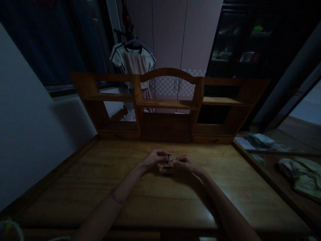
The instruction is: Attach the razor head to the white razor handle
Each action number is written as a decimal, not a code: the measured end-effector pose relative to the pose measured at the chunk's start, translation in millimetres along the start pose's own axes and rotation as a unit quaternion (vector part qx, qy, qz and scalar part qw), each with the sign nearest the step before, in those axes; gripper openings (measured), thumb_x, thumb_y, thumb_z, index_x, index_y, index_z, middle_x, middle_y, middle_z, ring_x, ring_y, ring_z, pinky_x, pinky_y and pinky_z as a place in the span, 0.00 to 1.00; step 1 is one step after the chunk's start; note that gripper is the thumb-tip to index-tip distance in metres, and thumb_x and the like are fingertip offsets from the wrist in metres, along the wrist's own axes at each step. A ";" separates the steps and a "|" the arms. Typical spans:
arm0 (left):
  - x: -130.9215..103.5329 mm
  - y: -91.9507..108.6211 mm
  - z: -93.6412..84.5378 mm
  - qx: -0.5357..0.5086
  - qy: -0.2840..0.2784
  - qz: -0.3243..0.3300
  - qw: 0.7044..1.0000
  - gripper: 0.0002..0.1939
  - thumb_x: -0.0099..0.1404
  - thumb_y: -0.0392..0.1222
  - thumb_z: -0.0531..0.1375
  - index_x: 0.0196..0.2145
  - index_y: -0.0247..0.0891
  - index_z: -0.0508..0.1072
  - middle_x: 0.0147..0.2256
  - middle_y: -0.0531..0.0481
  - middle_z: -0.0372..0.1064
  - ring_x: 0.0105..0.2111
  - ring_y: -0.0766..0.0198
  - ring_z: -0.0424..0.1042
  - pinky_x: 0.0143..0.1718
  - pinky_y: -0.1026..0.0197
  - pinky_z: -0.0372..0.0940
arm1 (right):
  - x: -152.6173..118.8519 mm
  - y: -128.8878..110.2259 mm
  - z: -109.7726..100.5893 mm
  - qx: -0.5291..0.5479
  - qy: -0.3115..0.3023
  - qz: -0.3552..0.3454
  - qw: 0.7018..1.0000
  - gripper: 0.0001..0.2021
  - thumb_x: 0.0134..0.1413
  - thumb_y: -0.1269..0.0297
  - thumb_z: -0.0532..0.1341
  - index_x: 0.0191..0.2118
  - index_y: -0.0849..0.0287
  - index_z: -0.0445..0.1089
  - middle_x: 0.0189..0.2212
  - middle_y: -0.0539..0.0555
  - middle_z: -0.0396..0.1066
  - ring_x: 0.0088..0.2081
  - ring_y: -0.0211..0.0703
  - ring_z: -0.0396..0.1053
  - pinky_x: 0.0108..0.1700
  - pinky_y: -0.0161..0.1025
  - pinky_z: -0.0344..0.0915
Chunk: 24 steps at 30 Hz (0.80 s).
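Note:
Over the middle of the wooden table, my left hand (pixel 155 158) is closed in a pinch on a small dark and silvery piece (pixel 170 158), too small and dim to name. My right hand (pixel 186 163) comes from the other side, its fingertips also pinched at the edge of that piece. Directly below the fingers is a small brownish box-like object (pixel 165 169) with a dark front, partly hidden by my left hand. Whether the silvery piece touches the box, I cannot tell.
The wooden table (pixel 120 187) has a wooden shelf unit (pixel 167 104) along its far edge. A white wall (pixel 32 110) borders it on the left. On a lower surface to the right lie a crumpled pale cloth (pixel 304 177) and a plastic bag (pixel 263 140). The room is dim.

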State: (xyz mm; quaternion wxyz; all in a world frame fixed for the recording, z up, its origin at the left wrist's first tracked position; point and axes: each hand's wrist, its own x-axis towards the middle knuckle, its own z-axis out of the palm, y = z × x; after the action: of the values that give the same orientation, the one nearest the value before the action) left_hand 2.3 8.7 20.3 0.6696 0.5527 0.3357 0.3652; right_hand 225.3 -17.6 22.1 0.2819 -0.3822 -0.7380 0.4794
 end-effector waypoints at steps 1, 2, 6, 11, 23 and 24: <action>0.2 0.0 0.1 0.001 -0.002 -0.001 1.000 0.23 0.46 0.43 0.70 0.40 0.31 0.76 0.34 0.43 0.75 0.30 0.60 0.75 0.35 0.59 0.68 | -0.3 0.4 -0.4 0.003 -0.006 0.003 1.000 0.25 0.53 0.43 0.55 0.26 0.64 0.67 0.20 0.47 0.57 0.21 0.32 0.52 0.23 0.32 0.47; 0.5 -0.2 0.1 0.001 -0.003 -0.003 1.000 0.23 0.46 0.43 0.70 0.40 0.31 0.76 0.35 0.43 0.75 0.31 0.60 0.75 0.35 0.59 0.68 | -0.5 0.6 -0.8 0.004 -0.011 0.006 1.000 0.25 0.54 0.43 0.54 0.26 0.64 0.67 0.20 0.48 0.57 0.21 0.32 0.52 0.23 0.32 0.48; 2.6 -1.8 -0.5 0.004 0.008 0.000 1.000 0.24 0.46 0.45 0.70 0.41 0.31 0.75 0.36 0.42 0.75 0.32 0.59 0.75 0.36 0.58 0.68 | 0.2 -1.2 -0.5 -0.006 0.002 0.010 1.000 0.25 0.54 0.43 0.54 0.26 0.64 0.68 0.20 0.49 0.59 0.22 0.33 0.54 0.23 0.32 0.49; 4.4 -3.4 -0.4 0.014 0.028 0.006 0.999 0.25 0.46 0.46 0.70 0.41 0.32 0.75 0.37 0.42 0.75 0.33 0.59 0.74 0.37 0.59 0.68 | 3.3 -2.0 2.1 -0.012 0.038 0.008 0.999 0.24 0.53 0.43 0.55 0.26 0.64 0.69 0.21 0.49 0.60 0.23 0.34 0.55 0.24 0.32 0.50; 2.6 -3.0 4.0 0.001 0.008 0.018 1.000 0.24 0.49 0.47 0.69 0.41 0.31 0.74 0.39 0.41 0.74 0.33 0.62 0.73 0.36 0.62 0.66 | -2.3 -7.8 11.3 0.010 0.117 0.008 0.993 0.26 0.55 0.42 0.52 0.30 0.64 0.70 0.25 0.51 0.64 0.28 0.38 0.60 0.28 0.33 0.54; 3.5 -3.3 3.9 0.005 0.015 0.019 1.000 0.24 0.48 0.47 0.70 0.40 0.31 0.74 0.37 0.42 0.74 0.32 0.63 0.73 0.36 0.62 0.66 | -2.4 -9.1 11.9 0.002 0.124 0.007 0.992 0.26 0.54 0.42 0.53 0.29 0.64 0.70 0.24 0.51 0.64 0.28 0.38 0.60 0.27 0.33 0.54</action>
State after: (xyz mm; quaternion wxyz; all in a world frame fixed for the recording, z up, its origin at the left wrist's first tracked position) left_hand 7.8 9.4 17.5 0.6548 0.5568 0.3369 0.3843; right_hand 214.6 -27.7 25.9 0.3685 -0.4432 -0.6936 0.4322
